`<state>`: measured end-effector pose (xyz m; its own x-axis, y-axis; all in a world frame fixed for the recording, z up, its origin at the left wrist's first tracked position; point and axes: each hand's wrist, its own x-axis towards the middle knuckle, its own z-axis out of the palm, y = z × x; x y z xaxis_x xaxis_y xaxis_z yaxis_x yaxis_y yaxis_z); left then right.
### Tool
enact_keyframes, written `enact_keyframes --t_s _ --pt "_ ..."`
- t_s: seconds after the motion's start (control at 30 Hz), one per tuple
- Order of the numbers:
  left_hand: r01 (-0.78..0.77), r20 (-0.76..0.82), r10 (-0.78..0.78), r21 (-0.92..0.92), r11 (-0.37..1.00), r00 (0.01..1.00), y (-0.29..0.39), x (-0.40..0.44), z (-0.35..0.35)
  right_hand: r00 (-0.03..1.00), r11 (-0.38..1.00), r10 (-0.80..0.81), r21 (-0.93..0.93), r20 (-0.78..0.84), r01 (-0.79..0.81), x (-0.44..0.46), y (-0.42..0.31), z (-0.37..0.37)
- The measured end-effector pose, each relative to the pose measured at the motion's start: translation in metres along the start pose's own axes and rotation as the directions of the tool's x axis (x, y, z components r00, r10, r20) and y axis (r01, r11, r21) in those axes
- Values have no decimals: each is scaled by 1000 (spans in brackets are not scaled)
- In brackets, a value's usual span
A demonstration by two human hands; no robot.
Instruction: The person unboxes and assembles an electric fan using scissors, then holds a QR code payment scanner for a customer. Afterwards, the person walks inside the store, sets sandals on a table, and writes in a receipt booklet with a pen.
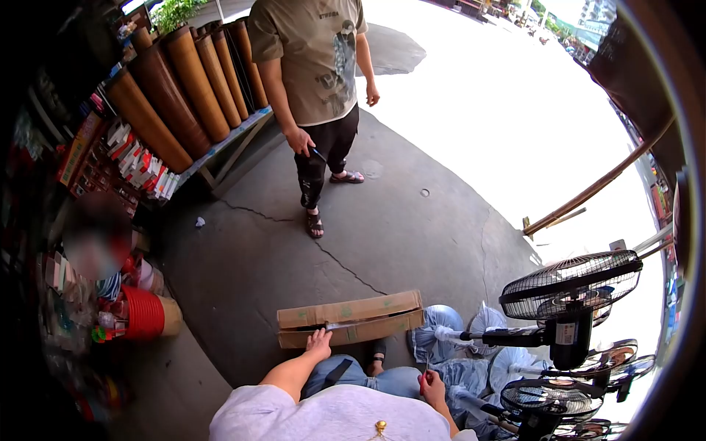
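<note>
A long brown cardboard box [375, 332] stands in front of my knees, with a narrow dark gap between its top flaps and something pale showing inside. My left hand [318, 343] is on the near flap at the left, its fingers hooked at the gap. Beside my right thigh, my right hand [432, 384] is closed around a small red-handled tool [423, 381]. A thin tip seems to point up from it; its exact kind is too small to tell.
Facing me stands a person [316, 81] holding a small dark object. Black fans [570, 294] and plastic-wrapped fan parts [448, 334] crowd the right. Rolled mats [195, 84] lean on a bench at left, above red buckets [143, 312]. Cracks cross the concrete floor [243, 272].
</note>
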<state>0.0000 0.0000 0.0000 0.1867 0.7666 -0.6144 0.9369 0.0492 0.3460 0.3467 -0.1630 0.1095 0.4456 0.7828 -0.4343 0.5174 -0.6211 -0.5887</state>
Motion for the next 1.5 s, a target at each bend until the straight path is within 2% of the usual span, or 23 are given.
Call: enact_keyframes --t_s 0.07,0.2,0.5,0.57,0.63,0.67,0.73,0.77,0.83,0.87,0.9,0.93,0.97,1.1,1.17,1.3,1.43,1.5 --pt "-39 -4 39 -2 999 999 7 -3 1 1000 1000 -21 -5 -20 21 3 8 -2" --pt "-11 -5 11 -15 1000 1000 2 -8 -9 999 999 -42 -30 -1 42 0 -2 2" --pt "-8 -8 8 1 1000 1000 2 -5 -3 999 1000 -1 25 36 0 7 16 -7" --pt "-14 -22 15 21 1000 1000 1 -7 -1 996 990 28 -140 88 -15 14 6 -32" --pt "-19 -26 20 22 1000 999 0 -9 -1 999 967 -8 -254 49 20 35 9 -61" --pt "-26 -31 26 23 999 999 1 -10 -1 999 984 43 -173 0 -42 56 36 -69" --pt "-30 -29 31 16 999 999 2 -16 0 976 978 83 -171 -199 -118 84 55 -94" --pt "-33 -41 34 10 999 999 4 -15 -2 976 979 79 -170 -202 -114 87 58 -98" --pt "-20 -44 20 -3 1000 999 7 -17 -5 987 926 3 -372 -158 -63 73 40 -104" --pt "-14 -57 13 -20 1000 998 8 -20 -7 996 935 87 -342 -21 -88 67 43 -94" --pt "-6 -68 3 -40 999 998 8 -23 -5 997 952 71 -301 34 -57 65 60 -76" --pt "-2 -70 -2 -46 999 998 6 -24 -2 992 939 109 -335 69 -80 48 40 -66" --pt "0 -68 -4 -48 999 998 7 -29 1 990 939 110 -336 85 -75 44 52 -46" --pt "78 4 -78 -48 996 997 1 -41 12 972 969 165 -214 170 -127 20 59 -6" --pt "117 87 -112 -51 992 990 -1 -44 17 970 971 180 -184 162 -149 16 58 -2" --pt "135 146 -132 -13 991 980 0 -51 18 966 970 222 -126 131 -206 22 77 2" --pt "132 131 -128 -18 991 983 0 -49 20 965 968 249 -4 82 -249 30 80 -2" --pt "93 15 -92 -53 994 996 0 -48 20 965 967 252 -59 72 -248 30 75 -4"
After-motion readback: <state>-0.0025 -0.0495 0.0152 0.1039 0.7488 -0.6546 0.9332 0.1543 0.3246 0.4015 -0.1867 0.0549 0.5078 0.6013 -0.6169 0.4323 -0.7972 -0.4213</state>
